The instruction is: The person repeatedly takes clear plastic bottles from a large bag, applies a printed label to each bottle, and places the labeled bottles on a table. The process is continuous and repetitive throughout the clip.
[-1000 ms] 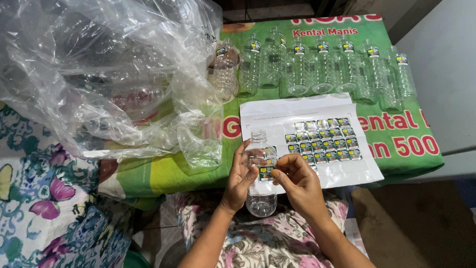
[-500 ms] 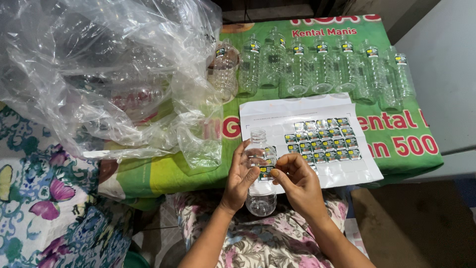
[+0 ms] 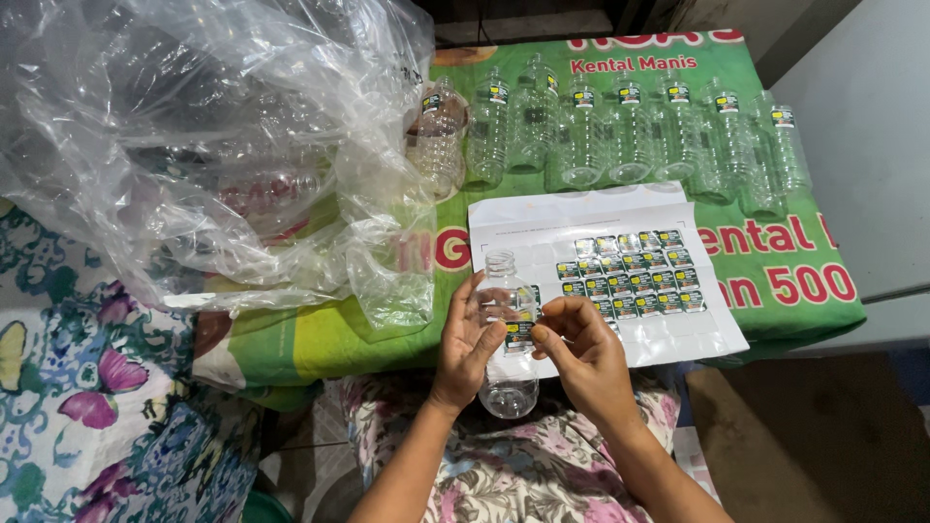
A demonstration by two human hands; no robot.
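This looks like a small home workplace for labelling bottles. A low surface (image 3: 320, 339) draped with a green printed banner carries a row of empty clear plastic bottles (image 3: 620, 131), a sticker sheet (image 3: 620, 276) and a big clear bag (image 3: 194, 145), with floral household fabric (image 3: 87, 407) alongside.

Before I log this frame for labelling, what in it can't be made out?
Head view only:
- Bag: crinkled plastic blurs whatever is inside.
- Bottle: left hand and right hand cover its sides.
- Sticker: too small to read.
- Sticker sheet: near corner hidden behind right hand.
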